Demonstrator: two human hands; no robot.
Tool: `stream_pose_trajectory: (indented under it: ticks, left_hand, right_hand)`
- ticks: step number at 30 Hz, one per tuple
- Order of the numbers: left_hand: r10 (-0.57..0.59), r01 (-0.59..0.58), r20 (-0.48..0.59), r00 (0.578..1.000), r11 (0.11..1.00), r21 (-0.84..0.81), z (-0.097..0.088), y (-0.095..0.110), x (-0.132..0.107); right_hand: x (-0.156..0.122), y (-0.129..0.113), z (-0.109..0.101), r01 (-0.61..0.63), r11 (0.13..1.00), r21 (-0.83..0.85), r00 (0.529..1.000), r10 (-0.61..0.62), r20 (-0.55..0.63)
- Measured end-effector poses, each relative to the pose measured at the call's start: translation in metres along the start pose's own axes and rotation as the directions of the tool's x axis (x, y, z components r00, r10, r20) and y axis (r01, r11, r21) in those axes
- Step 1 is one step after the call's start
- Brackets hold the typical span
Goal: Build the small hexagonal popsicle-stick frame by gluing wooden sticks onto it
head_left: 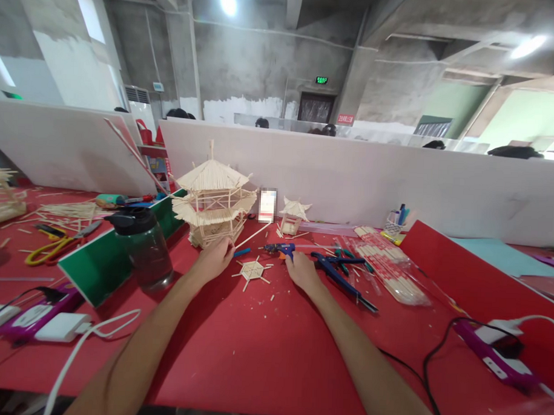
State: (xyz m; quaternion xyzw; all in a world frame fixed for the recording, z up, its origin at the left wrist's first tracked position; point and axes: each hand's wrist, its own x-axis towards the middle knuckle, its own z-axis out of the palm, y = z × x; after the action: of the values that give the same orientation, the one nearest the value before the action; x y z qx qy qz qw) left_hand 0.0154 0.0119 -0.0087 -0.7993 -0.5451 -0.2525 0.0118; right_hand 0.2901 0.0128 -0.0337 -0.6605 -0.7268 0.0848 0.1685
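Observation:
My left hand [216,258] is closed on a thin wooden stick [254,235], which slants up to the right. In my right hand [301,270] is a blue glue gun [284,249] with an orange trigger, its nozzle pointing left. Between and below the hands, a six-armed stick frame [252,269] lies flat on the red table. A tiered stick pavilion [211,199] stands just behind my left hand. Farther back is a small stick pavilion [295,215]. A short blue piece [241,253] lies beside my left fingers.
A dark water bottle [141,251] stands at left before a green board [88,267]. Blue-handled cutters [342,279] and bagged sticks [388,260] lie at right. Power strips [41,314] with cables occupy both sides. A white partition [360,174] runs behind, with people's heads beyond.

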Motion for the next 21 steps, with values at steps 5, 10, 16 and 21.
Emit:
stream_pose_trajectory:
  ticks: [5, 10, 16, 21]
  left_hand:
    - [0.028, -0.027, 0.022, 0.999, 0.999, -0.042, 0.001, 0.005, -0.001]
    - [0.014, -0.011, 0.047, 0.999, 0.998, -0.065, -0.002, 0.010, -0.002]
    - [0.055, -0.050, 0.054, 0.997, 0.994, -0.092, -0.001, 0.010, -0.002]
    - [0.121, -0.098, 0.175, 0.977, 0.986, -0.132, 0.005, 0.011, -0.006]
  right_hand:
    - [0.000, -0.001, -0.001, -0.017, 1.000, -0.006, 1.000, 0.017, -0.017]
    - [0.000, 0.001, 0.003, 0.014, 0.998, 0.057, 0.996, -0.008, -0.089]
    - [-0.003, -0.001, 0.000, 0.168, 0.984, 0.067, 0.961, -0.148, -0.235]
    - [-0.018, -0.017, -0.013, 0.392, 0.920, -0.002, 0.844, -0.360, -0.398]
